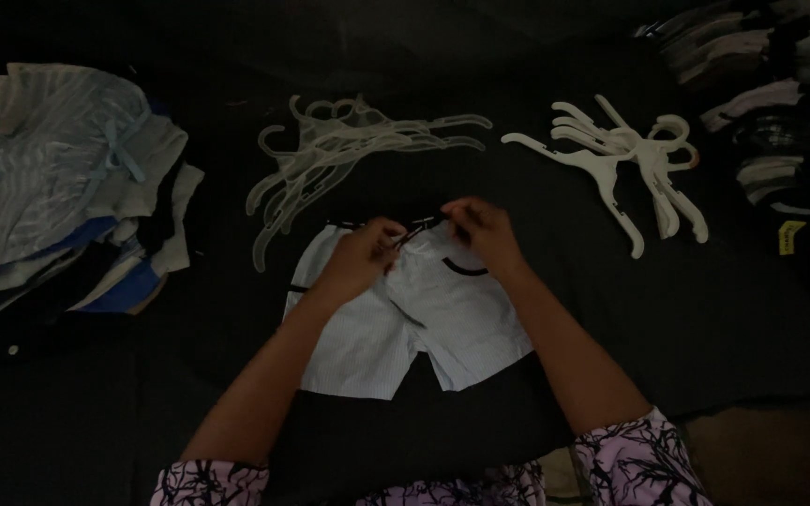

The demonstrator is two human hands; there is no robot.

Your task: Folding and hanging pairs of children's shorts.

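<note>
A pair of light blue shorts (396,328) with dark trim lies flat on a black cloth surface (686,309), waistband away from me. My left hand (360,260) rests on the waistband at its middle, fingers pinched on the dark drawstring (412,232). My right hand (482,232) is just to the right, fingers pinched on the drawstring's other end above the dark-edged pocket. The two hands almost touch.
A heap of clear plastic hangers (335,150) lies beyond the shorts. White hangers (630,155) are piled to the right. Folded clothes (58,187) are stacked at the left, and more stacked garments (780,84) fill the top right corner.
</note>
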